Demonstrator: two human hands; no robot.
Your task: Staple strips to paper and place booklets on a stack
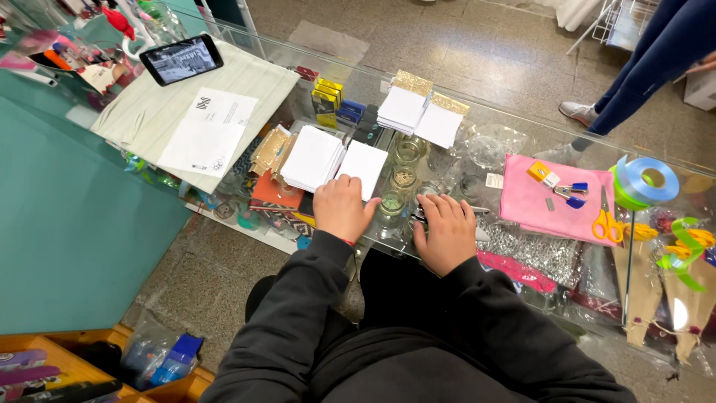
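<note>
Here I see my right hand (446, 233) lying knuckles-up on the glass counter (522, 134), fingers curled over dark scissors (447, 213) whose long axis runs sideways toward the pink cloth (552, 201), while my left hand (341, 209) rests loosely closed, empty, beside the white cards (363, 166).

- The left hand (341, 209) rests on the bench (477, 119), touching the near edge of the card stack (313, 157).
- The right hand (446, 231) lies right of that stack, on the bench.
- Scissors (604, 220) lie far right of the stack, on a cloth (556, 198).
- A tape roll (647, 180) sits beyond the scissors.
- A phone (181, 59) stands behind and left of the stack.
</note>
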